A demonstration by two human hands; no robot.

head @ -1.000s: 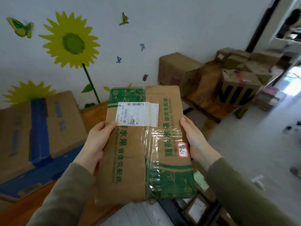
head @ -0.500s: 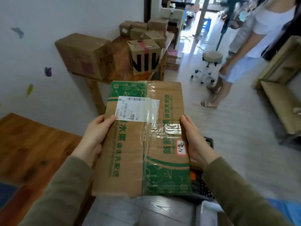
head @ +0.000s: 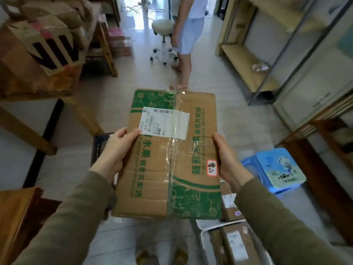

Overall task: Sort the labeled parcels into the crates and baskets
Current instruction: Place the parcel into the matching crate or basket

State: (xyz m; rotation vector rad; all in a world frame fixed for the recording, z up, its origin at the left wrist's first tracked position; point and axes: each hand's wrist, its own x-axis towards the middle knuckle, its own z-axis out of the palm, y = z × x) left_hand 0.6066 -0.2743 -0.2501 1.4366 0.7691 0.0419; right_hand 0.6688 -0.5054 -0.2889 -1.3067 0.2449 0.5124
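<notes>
Head view: the one camera, looking down past my two olive sleeves.
Parcel (head: pixel 172 155): flat cardboard fruit carton with green print. I hold it out in front of me above the floor, and it is in no crate or basket yet.
Left hand (head: pixel 116 150): grips the carton's left edge, with the thumb on top touching a corner of the white shipping label (head: pixel 165 122) and the fingers curled underneath.
Right hand (head: pixel 227 159): clasps the right edge, just beside the small red-bordered sticker (head: pixel 212 167). Its fingers wrap under the carton, out of sight.
Receptacles: a white crate (head: pixel 203 243) at lower right holds taped parcels. A dark basket (head: pixel 98 148) peeks out below the carton's left side, near my left wrist.
Step in hand: carrying the carton while picking its destination, as far as I can judge.
Doing it well: I should read the handwritten sticker before committing and keep my right thumb off it. Both grips should stay level so the carton doesn't sag at the taped seam. It looks wide beside the crate's opening, so I'd line up its long side first, then lower it flat rather than drop it.
Hazards: the blue stool (head: pixel 278 167) sits near my right forearm, and another person (head: pixel 184 41) stands ahead in the aisle.
</notes>
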